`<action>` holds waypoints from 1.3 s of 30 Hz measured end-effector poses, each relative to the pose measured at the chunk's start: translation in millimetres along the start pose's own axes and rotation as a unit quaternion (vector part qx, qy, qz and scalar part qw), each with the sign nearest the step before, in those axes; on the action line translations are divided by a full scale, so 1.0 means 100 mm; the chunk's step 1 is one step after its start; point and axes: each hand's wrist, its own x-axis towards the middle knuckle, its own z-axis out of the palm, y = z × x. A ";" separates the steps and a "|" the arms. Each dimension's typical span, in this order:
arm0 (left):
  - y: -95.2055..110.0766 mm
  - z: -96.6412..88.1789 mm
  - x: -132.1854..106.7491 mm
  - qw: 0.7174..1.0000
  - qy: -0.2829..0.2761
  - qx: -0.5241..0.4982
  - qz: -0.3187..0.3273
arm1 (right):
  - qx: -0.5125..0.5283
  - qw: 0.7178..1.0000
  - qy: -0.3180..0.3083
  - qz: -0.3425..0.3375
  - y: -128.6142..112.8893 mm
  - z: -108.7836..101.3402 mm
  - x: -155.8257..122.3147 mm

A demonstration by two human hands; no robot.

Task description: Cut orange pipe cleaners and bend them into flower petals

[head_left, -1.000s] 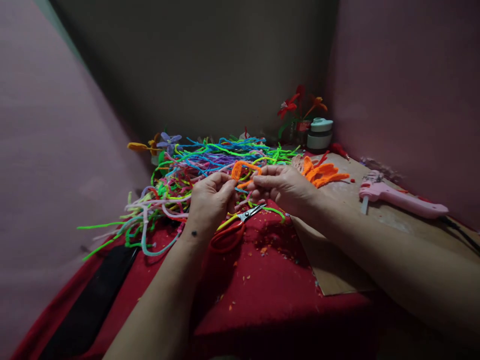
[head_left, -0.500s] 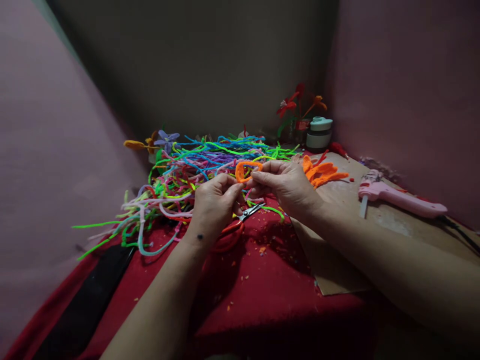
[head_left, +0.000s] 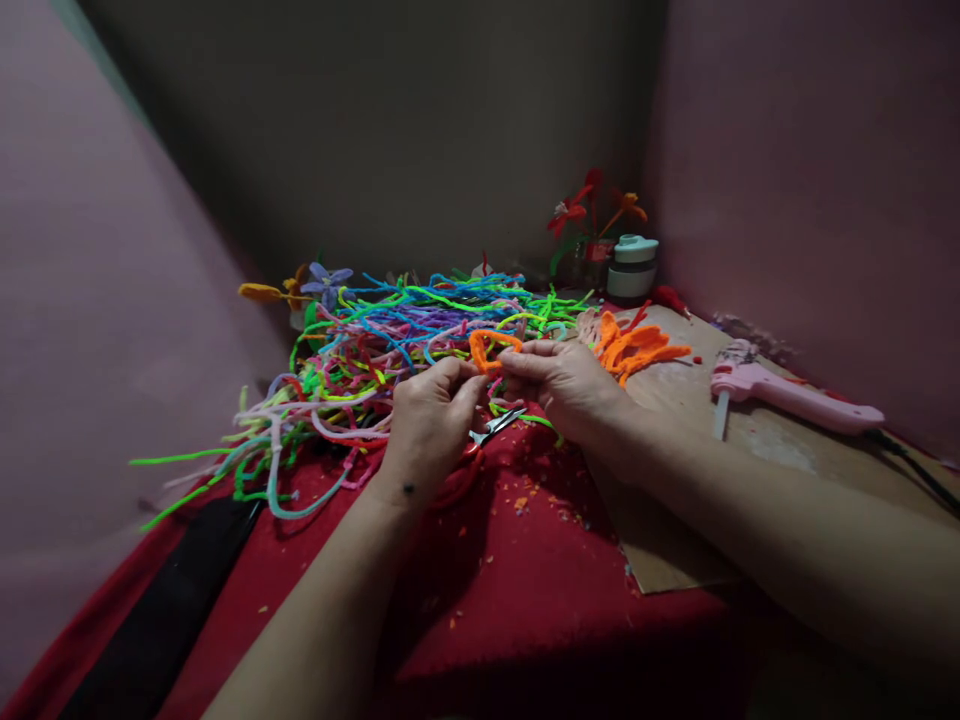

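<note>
An orange pipe cleaner (head_left: 480,345), bent into a closed loop, is held up between both hands. My right hand (head_left: 570,385) pinches its right side between thumb and fingers. My left hand (head_left: 435,415) is closed at the loop's lower left, with its fingertips partly hidden behind the thumb. Beneath the hands lie scissors (head_left: 496,428) on the red cloth, their blades showing and their handles mostly covered by my left hand. Just right of my right hand rests a bunch of orange pipe-cleaner loops (head_left: 637,345).
A tangled heap of coloured pipe cleaners (head_left: 420,320) spreads behind the hands. On a board (head_left: 675,560) at the right lies a pink glue gun (head_left: 795,395) with a cord. A lidded cup (head_left: 632,270) and fuzzy red flowers (head_left: 574,212) stand behind. Orange scraps dot the red cloth (head_left: 525,600).
The orange loop has gone from a rounded shape to a more pointed, angular one between my fingers. Both hands stay closed around it, and the whole view has shifted slightly.
</note>
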 end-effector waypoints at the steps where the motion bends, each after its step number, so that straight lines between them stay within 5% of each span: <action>1: 0.00 0.01 -0.01 1.000 -0.001 0.004 0.002 | -0.002 1.000 -0.008 -0.007 -0.01 0.00 0.00; 6: -0.06 0.05 -0.02 0.999 -0.007 -0.009 0.035 | -0.059 0.997 -0.020 -0.044 0.01 0.01 -0.03; 13: -0.02 0.04 -0.03 0.998 -0.028 -0.020 0.044 | 0.069 0.996 -0.050 0.022 -0.03 0.02 0.01; 20: 0.11 -0.03 0.01 0.972 -0.080 -0.191 -0.115 | 0.022 0.995 -0.094 0.000 -0.01 0.01 0.00; 28: 0.07 -0.05 0.05 0.940 -0.115 -0.291 -0.140 | 0.006 0.998 -0.063 0.009 -0.01 0.06 -0.05; 39: -0.03 -0.09 0.08 0.893 -0.193 -0.368 -0.173 | 0.028 0.989 -0.146 0.029 0.02 0.02 -0.04</action>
